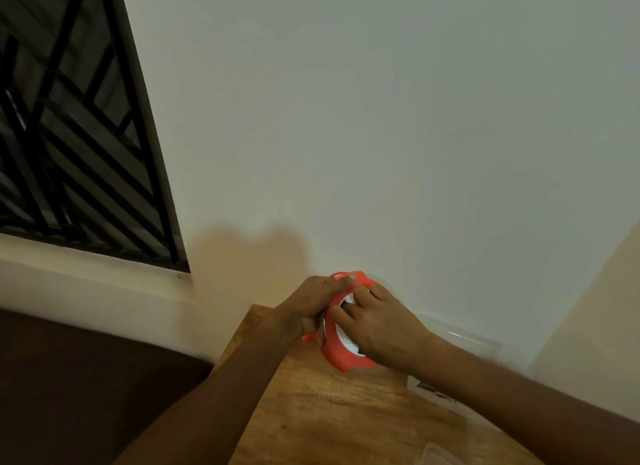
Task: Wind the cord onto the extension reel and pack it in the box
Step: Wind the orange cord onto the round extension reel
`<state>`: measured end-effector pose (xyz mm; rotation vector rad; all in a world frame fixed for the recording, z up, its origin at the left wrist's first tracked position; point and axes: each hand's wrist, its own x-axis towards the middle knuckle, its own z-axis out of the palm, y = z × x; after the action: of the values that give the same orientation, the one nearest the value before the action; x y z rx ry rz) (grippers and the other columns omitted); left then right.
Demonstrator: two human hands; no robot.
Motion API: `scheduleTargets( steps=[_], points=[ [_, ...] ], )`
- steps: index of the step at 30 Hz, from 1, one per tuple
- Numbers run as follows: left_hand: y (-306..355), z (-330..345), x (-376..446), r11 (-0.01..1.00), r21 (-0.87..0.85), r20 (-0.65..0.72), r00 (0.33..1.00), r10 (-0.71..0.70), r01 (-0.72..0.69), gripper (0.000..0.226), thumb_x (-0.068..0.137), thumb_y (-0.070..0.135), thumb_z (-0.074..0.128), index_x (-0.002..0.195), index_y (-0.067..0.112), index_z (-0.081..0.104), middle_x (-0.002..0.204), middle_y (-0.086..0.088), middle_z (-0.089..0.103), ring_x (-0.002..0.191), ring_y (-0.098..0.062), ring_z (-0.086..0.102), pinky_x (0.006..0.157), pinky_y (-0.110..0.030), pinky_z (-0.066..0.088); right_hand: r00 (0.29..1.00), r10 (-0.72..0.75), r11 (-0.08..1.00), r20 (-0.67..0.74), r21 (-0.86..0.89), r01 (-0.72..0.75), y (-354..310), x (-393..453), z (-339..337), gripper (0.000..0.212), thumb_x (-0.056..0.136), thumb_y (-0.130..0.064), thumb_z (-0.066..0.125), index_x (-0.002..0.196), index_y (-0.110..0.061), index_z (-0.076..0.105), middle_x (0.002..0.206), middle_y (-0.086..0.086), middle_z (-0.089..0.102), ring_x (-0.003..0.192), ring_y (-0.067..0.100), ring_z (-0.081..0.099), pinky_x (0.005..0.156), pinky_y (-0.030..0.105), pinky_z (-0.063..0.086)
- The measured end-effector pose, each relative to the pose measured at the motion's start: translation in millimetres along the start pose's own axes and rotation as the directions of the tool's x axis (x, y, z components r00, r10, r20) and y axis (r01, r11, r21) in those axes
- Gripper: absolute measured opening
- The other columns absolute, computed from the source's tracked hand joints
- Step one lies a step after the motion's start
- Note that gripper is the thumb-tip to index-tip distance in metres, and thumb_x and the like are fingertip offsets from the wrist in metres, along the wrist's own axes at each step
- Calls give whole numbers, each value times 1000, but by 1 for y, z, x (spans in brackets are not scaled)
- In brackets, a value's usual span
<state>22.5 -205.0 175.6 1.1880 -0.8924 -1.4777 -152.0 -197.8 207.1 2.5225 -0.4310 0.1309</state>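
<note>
An orange extension reel (pixel 337 355) with a white centre is held on edge above the far end of a wooden table (pixel 329 416). My left hand (pixel 310 307) grips its left side and top rim. Laid flat over the white face, my right hand (pixel 379 322) has its fingers curled onto the reel. The cord is hidden or too blurred to make out. A clear plastic box (pixel 460 340) stands against the wall behind my right forearm, partly hidden by it.
The table's far end meets a pale wall. A barred window (pixel 76 146) fills the upper left, with a dark brown surface (pixel 86 378) below it, left of the table. A pale translucent corner (pixel 446 456), perhaps a lid, shows at the bottom edge.
</note>
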Motion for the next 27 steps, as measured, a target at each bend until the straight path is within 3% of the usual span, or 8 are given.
scheduleTargets(
  steps=[7,10,15,18,20,22,24,27],
  points=[
    [-3,-7,7,974,126,-38,980,193,-187,31,97,42,69,99,14,82,97,-12,82,86,-26,80,71,-33,64,991,131,990,-40,-42,-133,-1,22,22,51,67,-33,73,108,-6,59,82,8,70,68,28,62,73,38,44],
    [-14,4,7,966,-15,-134,958,252,-256,27,99,32,68,102,7,79,103,-21,80,89,-32,78,77,-41,64,927,366,927,-83,125,-355,16,27,22,54,62,-53,61,100,-15,53,63,-2,65,54,25,61,65,34,31],
    [-39,36,10,933,-113,-387,880,276,-342,24,95,46,69,110,27,75,100,2,83,87,-24,81,74,-41,68,589,794,473,148,458,-753,27,28,32,56,58,-69,60,87,-21,57,74,-12,63,65,14,62,61,28,50],
    [-40,42,15,907,47,-430,811,397,-419,14,95,46,70,97,33,76,92,8,82,85,-15,80,74,-33,67,300,914,22,273,704,-709,14,24,45,36,59,-50,77,68,-22,55,67,-13,61,65,10,61,56,21,48],
    [-39,39,17,875,190,-395,781,483,-445,14,96,42,70,88,32,76,84,12,81,81,-8,78,71,-23,63,215,927,-110,308,770,-628,3,22,54,30,66,-40,82,64,-22,57,65,-11,61,66,11,62,56,17,42],
    [-39,33,18,874,247,-373,791,485,-419,16,97,42,69,85,33,76,81,15,80,78,-5,77,68,-20,60,245,913,-123,327,792,-598,-3,19,56,23,73,-38,80,71,-23,62,75,-14,64,76,10,64,61,14,42],
    [-39,25,21,930,104,-375,852,365,-352,17,98,42,68,92,29,78,88,6,82,85,-17,80,74,-34,65,384,876,-9,292,806,-592,-8,11,51,18,79,-41,76,86,-26,69,92,-15,68,88,7,63,71,15,47],
    [-32,8,21,969,-68,-318,926,204,-236,32,100,40,67,103,10,77,97,-16,82,88,-36,80,77,-49,66,684,722,457,104,670,-585,-12,-10,42,28,83,-37,66,111,-31,69,128,-5,62,111,16,58,88,31,50]
  ],
)
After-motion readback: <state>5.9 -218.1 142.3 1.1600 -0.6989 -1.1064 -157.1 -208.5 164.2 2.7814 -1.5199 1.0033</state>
